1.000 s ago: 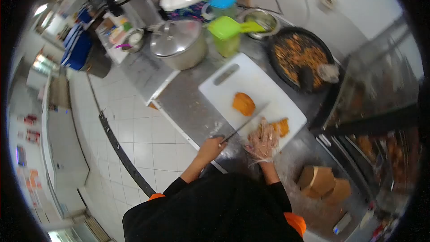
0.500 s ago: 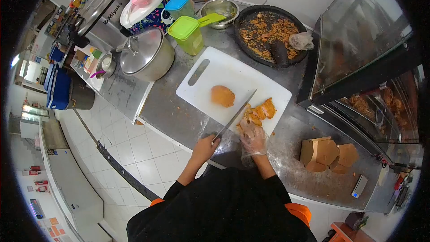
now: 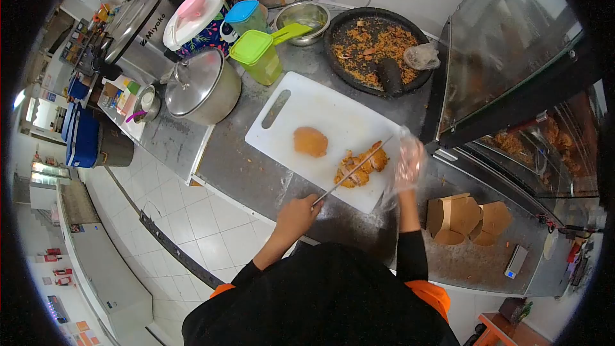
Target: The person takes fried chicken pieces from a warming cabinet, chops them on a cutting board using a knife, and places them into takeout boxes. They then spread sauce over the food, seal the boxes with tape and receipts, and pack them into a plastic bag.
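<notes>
White board (image 3: 285, 134) on the gray table (image 3: 246, 176) holds the cut food (image 3: 354, 174), with the knife (image 3: 334, 189) over it. The left hand (image 3: 296, 216) grips the knife; the right hand (image 3: 408, 163), in a clear glove, is at the board's edge, fingers too blurry to tell

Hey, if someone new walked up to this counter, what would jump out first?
Probably the white cutting board mid-counter, with golden-brown food on it and the knife in the left hand angled over the smaller pieces. Next, likely the black dish of orange crumbs beyond the board, then the bright green container near the board's far left corner.
</notes>
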Demonstrator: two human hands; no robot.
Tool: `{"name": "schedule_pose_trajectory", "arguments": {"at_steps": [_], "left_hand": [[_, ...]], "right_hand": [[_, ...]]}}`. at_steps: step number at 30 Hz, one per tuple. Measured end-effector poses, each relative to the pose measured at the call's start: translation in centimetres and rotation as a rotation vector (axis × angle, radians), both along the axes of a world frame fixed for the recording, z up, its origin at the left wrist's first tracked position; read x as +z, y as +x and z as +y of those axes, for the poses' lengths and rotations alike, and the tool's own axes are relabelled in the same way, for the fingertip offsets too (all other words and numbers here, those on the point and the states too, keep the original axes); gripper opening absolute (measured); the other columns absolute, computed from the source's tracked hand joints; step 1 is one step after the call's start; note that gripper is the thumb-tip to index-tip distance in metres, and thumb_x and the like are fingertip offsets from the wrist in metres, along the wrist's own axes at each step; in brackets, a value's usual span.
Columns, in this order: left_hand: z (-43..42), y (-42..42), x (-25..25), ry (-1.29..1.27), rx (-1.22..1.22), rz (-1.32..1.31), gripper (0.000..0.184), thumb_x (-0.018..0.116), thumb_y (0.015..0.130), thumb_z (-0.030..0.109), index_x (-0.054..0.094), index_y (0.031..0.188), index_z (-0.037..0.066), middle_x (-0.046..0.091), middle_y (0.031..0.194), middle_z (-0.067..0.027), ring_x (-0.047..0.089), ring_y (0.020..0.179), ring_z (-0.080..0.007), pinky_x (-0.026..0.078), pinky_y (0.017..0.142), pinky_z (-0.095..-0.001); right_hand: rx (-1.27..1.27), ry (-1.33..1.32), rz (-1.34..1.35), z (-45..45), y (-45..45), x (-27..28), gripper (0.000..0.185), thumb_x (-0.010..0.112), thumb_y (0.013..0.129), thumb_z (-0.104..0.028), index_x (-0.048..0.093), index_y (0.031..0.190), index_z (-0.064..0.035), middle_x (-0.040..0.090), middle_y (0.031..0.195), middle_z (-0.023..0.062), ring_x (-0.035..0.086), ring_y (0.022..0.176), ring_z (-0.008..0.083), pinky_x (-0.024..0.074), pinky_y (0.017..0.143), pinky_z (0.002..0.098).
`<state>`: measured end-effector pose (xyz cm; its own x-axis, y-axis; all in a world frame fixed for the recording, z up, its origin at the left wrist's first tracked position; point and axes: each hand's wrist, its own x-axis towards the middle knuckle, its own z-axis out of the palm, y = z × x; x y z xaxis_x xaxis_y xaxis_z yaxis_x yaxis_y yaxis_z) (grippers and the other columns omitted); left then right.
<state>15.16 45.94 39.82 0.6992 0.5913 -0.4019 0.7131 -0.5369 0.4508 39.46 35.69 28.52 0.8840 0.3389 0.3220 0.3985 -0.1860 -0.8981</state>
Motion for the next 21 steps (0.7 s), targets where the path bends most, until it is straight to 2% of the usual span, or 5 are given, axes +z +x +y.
{"name": "schedule_pose_trajectory", "arguments": {"at_steps": [3, 6, 13, 15, 21], "left_hand": [[0.1, 1.4, 0.7, 0.087, -0.057, 0.000, 0.026, 0.045, 0.081, 0.029, 0.055, 0.080, 0.005, 0.056, 0.066, -0.0198, 0.054, 0.064, -0.0383, 0.044, 0.058, -0.0467], [0.8, 2.3, 1.5, 0.064, -0.124, 0.025, 0.026, 0.045, 0.081, 0.028, 0.055, 0.081, 0.004, 0.056, 0.070, -0.0201, 0.055, 0.065, -0.0371, 0.045, 0.057, -0.0455], [1.4, 4.2, 3.3, 0.094, -0.188, 0.245, 0.019, 0.044, 0.078, 0.017, 0.056, 0.079, 0.003, 0.057, 0.076, -0.0190, 0.058, 0.069, -0.0344, 0.047, 0.060, -0.0429], [1.4, 4.4, 3.2, 0.043, -0.184, 0.271, 0.017, 0.043, 0.076, 0.014, 0.056, 0.080, 0.004, 0.057, 0.074, -0.0187, 0.058, 0.069, -0.0344, 0.047, 0.060, -0.0435], [1.1, 3.2, -0.9, -0.081, -0.157, 0.349, 0.017, 0.043, 0.076, 0.016, 0.051, 0.084, 0.004, 0.057, 0.072, -0.0186, 0.058, 0.067, -0.0354, 0.047, 0.057, -0.0433]], "right_hand": [[0.250, -0.365, -0.414, 2.0, 2.7, 4.2, 0.035, 0.042, 0.081, -0.031, 0.051, 0.101, -0.0039, 0.050, 0.100, 0.0166, 0.043, 0.099, 0.0309, 0.0336, 0.084, 0.0393], [0.497, -0.757, -0.226, 5.4, 3.0, 7.1, 0.037, 0.042, 0.080, -0.033, 0.051, 0.102, -0.0042, 0.050, 0.102, 0.0178, 0.041, 0.102, 0.0332, 0.0315, 0.089, 0.0371], [0.836, -0.737, -0.248, 7.1, 3.4, 3.5, 0.047, 0.045, 0.077, -0.039, 0.046, 0.111, -0.0060, 0.035, 0.122, 0.0171, 0.025, 0.117, 0.0323, 0.0214, 0.098, 0.0371], [0.686, -0.761, -0.437, 7.0, 3.4, 2.4, 0.048, 0.052, 0.074, -0.035, 0.045, 0.114, -0.0103, 0.030, 0.125, 0.0176, 0.021, 0.118, 0.0358, 0.0232, 0.096, 0.0413], [0.719, -0.775, -0.322, 7.3, 3.7, 1.8, 0.065, 0.051, 0.071, -0.045, 0.035, 0.122, -0.0078, 0.022, 0.129, 0.0183, 0.006, 0.123, 0.0370, 0.0115, 0.099, 0.0476]]}}
